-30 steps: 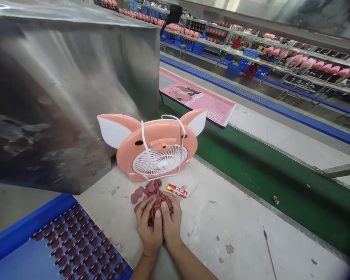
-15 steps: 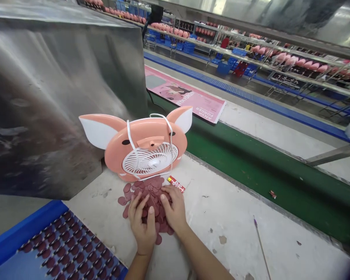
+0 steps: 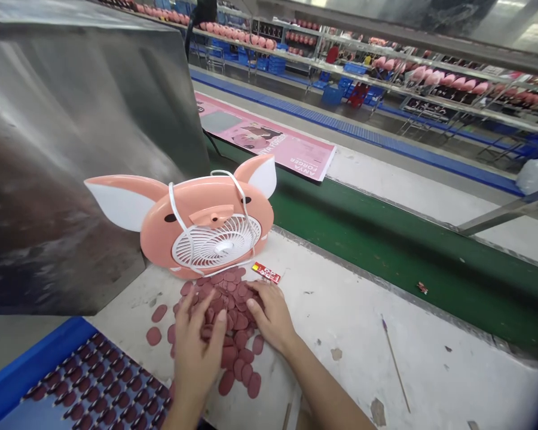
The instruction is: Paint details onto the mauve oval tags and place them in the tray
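Note:
Several dark red oval discs (image 3: 233,325) lie spread in a loose heap on the worn white worktop (image 3: 354,334). My left hand (image 3: 197,346) rests flat on the heap's left side, fingers stretched out. My right hand (image 3: 271,313) lies on its right side, fingers apart and pressing down on the discs. Just beyond the heap stands a pink pig-shaped fan (image 3: 201,224) with a white grille and white cord.
A small red and yellow tube (image 3: 266,273) lies beside the fan. A blue tray (image 3: 72,394) with rows of red discs sits at the lower left. A metal housing (image 3: 72,149) rises on the left. A green conveyor belt (image 3: 385,239) runs past the worktop. A thin stick (image 3: 394,364) lies at right.
My hands, cupped together around the discs a second ago, have parted and flattened. The discs have spread out over the worktop toward me. The view has shifted right.

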Tool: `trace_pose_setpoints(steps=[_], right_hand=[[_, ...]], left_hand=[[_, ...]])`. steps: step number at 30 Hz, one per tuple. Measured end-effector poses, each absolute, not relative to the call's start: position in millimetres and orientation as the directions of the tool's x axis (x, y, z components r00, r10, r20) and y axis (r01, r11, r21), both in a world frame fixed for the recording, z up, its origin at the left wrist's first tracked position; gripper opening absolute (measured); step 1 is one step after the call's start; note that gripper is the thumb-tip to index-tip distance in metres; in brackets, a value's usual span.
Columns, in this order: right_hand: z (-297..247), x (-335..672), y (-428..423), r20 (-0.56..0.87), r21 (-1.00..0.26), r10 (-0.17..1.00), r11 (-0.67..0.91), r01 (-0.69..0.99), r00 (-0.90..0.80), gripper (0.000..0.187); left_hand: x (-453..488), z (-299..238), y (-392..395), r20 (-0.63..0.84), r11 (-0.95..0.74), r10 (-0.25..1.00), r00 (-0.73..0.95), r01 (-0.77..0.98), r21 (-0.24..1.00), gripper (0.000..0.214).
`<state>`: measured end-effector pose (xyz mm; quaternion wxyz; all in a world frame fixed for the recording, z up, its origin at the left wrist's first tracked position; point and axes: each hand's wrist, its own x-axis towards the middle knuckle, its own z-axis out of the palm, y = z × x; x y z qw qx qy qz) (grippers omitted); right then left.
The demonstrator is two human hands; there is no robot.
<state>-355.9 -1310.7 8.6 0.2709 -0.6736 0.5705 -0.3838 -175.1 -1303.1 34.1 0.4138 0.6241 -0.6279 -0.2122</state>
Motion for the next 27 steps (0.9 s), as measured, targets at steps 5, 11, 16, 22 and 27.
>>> trace_pose_setpoints(steps=[5, 11, 16, 22, 27], right_hand=[[13.6, -361.2, -1295.0, 0.189, -0.781, -0.979, -0.199, -0.592, 0.080, 0.040], [21.1, -359.9, -1259.1, 0.195, -0.781, -0.980, -0.136, -0.609, -0.030, 0.039], [25.0, -356.3, -1213.4, 0.167, -0.789, -0.979, -0.062, -0.611, -0.116, 0.035], [37.9, -358.2, -1164.9, 0.178, -0.753, -0.981, -0.085, -0.653, -0.077, 0.036], [46.4, -357.6, -1132.5, 0.241, -0.720, -0.970, -0.189, -0.668, 0.014, 0.034]], left_hand=[[-103.2, 15.0, -1303.9, 0.367, 0.049, -0.899, 0.238, -0.779, 0.625, 0.052], [-98.3, -18.8, -1273.6, 0.250, -0.040, -0.943, 0.220, -0.820, 0.571, 0.066], [-139.6, -22.2, -1262.9, 0.157, -0.077, -0.971, 0.179, -0.861, 0.503, 0.062], [-103.0, -21.4, -1270.1, 0.193, -0.065, -0.962, 0.193, -0.849, 0.524, 0.047], [-36.8, -44.3, -1228.8, 0.261, -0.108, -0.936, 0.237, -0.898, 0.427, 0.034]])
